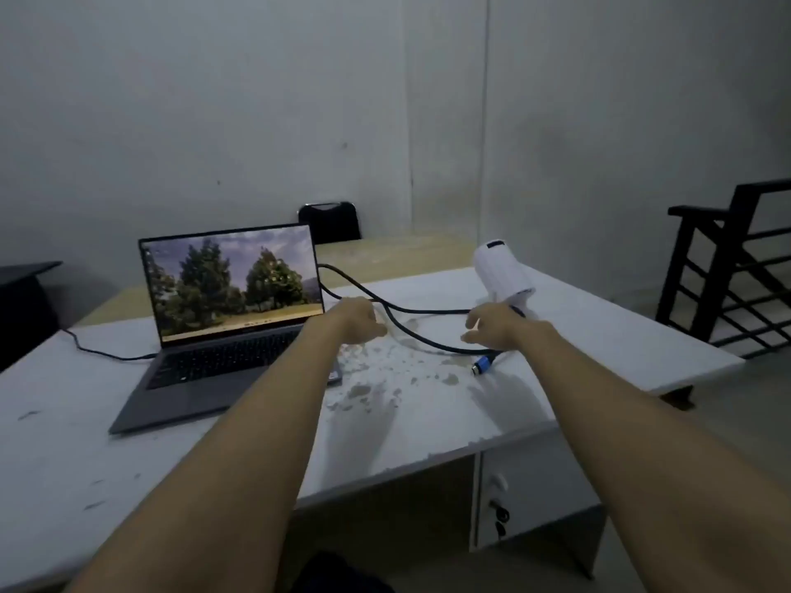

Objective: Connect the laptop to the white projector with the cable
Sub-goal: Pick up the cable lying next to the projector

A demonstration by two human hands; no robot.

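The blue-collared plug [483,364] lies loose on the desk [428,421], nearest you. Just behind it, the right hand [492,325] is open and empty; the left hand [359,321] is loosely curled, empty I think. I'd pinch the collar, then aim for the white projector [503,271] beyond; the laptop [227,310] sits left of the plug.

Two bare, sleeveless forearms, no jewellery.

One laptop [222,318], one projector [503,271], two cables [419,312], two hands [359,321].

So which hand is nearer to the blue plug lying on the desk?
Right. The right hand hovers just above and behind the blue plug; the left hand is farther away, over by the laptop.
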